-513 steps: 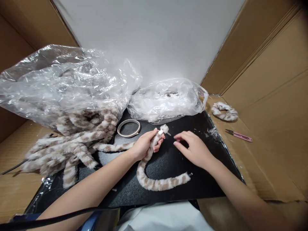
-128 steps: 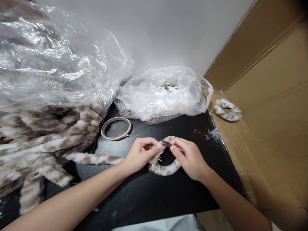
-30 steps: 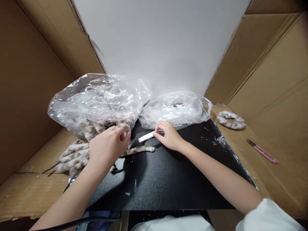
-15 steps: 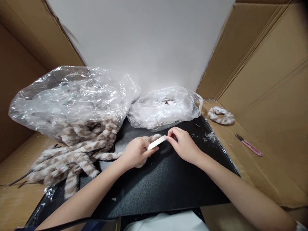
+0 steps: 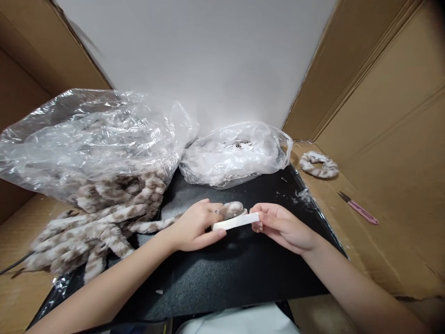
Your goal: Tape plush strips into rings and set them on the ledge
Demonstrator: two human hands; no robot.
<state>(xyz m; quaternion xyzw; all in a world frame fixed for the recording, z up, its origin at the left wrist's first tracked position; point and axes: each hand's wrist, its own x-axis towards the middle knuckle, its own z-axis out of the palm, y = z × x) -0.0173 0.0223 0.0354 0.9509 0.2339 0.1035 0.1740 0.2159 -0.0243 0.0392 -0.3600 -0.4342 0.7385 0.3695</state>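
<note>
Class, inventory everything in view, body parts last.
Bags: two, clear, back
Furry strips: many, brown-white, left
Furry ring: one, brown-white, right
Furry piece: one, brown-white, centre
Band: one, white, centre
Snips: one, pink, right
Cord: one, black, left
Fluff: patch, whitish, right
Scraps: two, white, dark, table
Table: one, black, centre
Cardboard: several, brown, sides
Wall: one, grey, back
Cloth: one, pale, bottom
Forearms: two, bare, front
Left hand: one, on band
Right hand: one, on band

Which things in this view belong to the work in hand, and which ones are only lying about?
In the work:
white strip, between left hand and right hand
furry piece at the left hand
probably also furry lengths and pink-handled snips

Just lying about, it seems:
grey fluff
small dark bit
white scrap
</note>
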